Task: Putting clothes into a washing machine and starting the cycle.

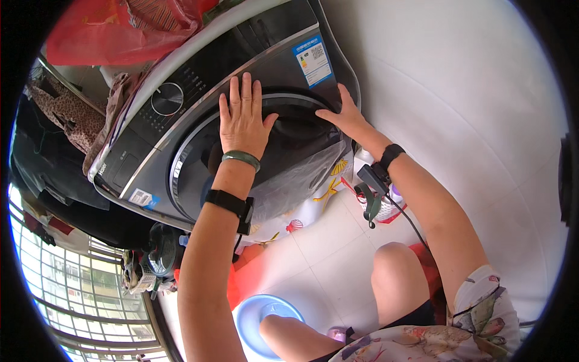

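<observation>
A dark grey Haier front-loading washing machine (271, 68) stands before me, its round door (294, 145) appearing closed. My left hand (245, 115) lies flat at the upper rim of the door, fingers straight and a little apart, holding nothing. A green bangle circles that wrist. My right hand (346, 108) spreads thumb and forefinger at the door's right edge; its other fingers are hidden from view. Below the door hangs a clear plastic sheet (294, 181), over a white cover (307, 212) printed with shells and starfish.
A blue basin (271, 305) stands on the tiled floor by my leg. Near the white wall (452, 90) is a small basket (384, 208) with bottles. Red plastic (117, 36) lies atop the machine. Clothes (59, 149) hang at left, near a barred window (90, 289).
</observation>
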A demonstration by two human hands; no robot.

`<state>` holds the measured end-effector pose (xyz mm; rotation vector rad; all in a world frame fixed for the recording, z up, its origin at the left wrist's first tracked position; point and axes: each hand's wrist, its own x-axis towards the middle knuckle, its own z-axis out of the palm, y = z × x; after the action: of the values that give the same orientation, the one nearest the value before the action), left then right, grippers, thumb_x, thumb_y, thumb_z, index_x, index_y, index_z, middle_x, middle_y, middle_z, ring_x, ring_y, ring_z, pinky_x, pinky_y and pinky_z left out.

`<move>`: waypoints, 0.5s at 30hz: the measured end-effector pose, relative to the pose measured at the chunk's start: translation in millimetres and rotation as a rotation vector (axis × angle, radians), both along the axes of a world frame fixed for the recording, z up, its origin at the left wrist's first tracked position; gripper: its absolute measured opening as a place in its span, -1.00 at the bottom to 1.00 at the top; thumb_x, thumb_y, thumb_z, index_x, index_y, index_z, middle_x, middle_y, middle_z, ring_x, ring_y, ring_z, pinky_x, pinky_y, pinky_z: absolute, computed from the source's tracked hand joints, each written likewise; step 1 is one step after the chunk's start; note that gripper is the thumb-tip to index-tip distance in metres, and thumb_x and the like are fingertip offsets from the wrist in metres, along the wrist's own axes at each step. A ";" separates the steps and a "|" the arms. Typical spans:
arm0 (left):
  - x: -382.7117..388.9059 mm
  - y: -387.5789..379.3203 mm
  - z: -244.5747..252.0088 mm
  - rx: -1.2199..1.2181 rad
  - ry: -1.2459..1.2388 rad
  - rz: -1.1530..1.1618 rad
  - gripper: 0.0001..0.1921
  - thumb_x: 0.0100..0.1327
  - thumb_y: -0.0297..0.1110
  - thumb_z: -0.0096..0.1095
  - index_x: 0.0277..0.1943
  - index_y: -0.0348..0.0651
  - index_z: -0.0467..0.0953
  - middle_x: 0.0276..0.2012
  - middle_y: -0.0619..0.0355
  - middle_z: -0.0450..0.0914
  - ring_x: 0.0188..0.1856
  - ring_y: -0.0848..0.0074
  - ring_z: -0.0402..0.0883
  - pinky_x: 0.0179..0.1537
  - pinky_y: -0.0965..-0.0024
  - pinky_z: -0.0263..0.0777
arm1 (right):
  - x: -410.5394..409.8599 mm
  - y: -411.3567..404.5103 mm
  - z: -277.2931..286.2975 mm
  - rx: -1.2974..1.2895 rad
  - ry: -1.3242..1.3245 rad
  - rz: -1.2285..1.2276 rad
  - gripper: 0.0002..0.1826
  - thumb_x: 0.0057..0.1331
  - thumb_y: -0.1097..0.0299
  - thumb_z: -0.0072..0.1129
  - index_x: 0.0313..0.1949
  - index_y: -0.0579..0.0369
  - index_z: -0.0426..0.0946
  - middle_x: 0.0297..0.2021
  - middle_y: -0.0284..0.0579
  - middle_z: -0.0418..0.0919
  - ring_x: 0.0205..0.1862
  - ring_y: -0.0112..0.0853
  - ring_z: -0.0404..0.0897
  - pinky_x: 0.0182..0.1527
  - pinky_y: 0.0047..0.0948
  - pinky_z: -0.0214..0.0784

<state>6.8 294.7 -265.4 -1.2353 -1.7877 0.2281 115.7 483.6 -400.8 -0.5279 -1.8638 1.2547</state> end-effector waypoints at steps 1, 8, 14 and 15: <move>-1.1 -2.4 0.5 -0.007 -0.003 0.007 -0.24 0.16 0.15 0.07 0.32 -0.12 0.16 0.38 0.05 0.00 0.41 0.21 -0.07 0.34 0.10 -0.12 | 1.2 -4.0 -2.6 -0.007 -0.003 0.007 0.18 -0.04 -0.05 0.36 0.33 0.33 -0.20 0.23 0.35 0.08 0.28 0.03 0.13 0.30 -0.25 -0.01; -13.0 3.9 6.2 -0.114 -0.041 -0.059 -0.08 -0.08 0.24 0.26 0.33 0.03 0.15 0.39 0.05 -0.02 0.42 0.17 -0.12 0.32 0.07 -0.09 | -7.2 -2.8 -25.8 0.157 -0.029 -0.109 0.18 -0.07 0.00 0.40 0.34 0.23 -0.20 0.24 0.33 0.05 0.28 0.08 0.10 0.29 -0.20 0.00; -17.9 11.4 -3.8 -0.083 -0.008 -0.042 -0.07 -0.08 0.24 0.25 0.34 0.03 0.12 0.40 0.06 -0.08 0.43 0.16 -0.17 0.33 0.05 -0.12 | -18.1 2.1 -33.1 0.144 0.021 -0.143 0.19 -0.08 -0.01 0.41 0.34 0.21 -0.20 0.23 0.31 0.05 0.26 0.12 0.11 0.28 -0.14 0.00; -17.6 9.0 -3.8 -0.084 0.004 -0.031 -0.07 -0.07 0.24 0.25 0.34 0.03 0.12 0.40 0.06 -0.08 0.43 0.16 -0.17 0.33 0.06 -0.12 | -19.0 0.3 -33.9 0.146 0.027 -0.137 0.19 -0.08 -0.01 0.41 0.34 0.21 -0.20 0.24 0.30 0.05 0.26 0.12 0.10 0.27 -0.12 0.00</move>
<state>-10.8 303.7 -269.2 -1.3198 -1.7697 0.2911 96.7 484.0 -434.7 -0.5468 -1.8480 1.0227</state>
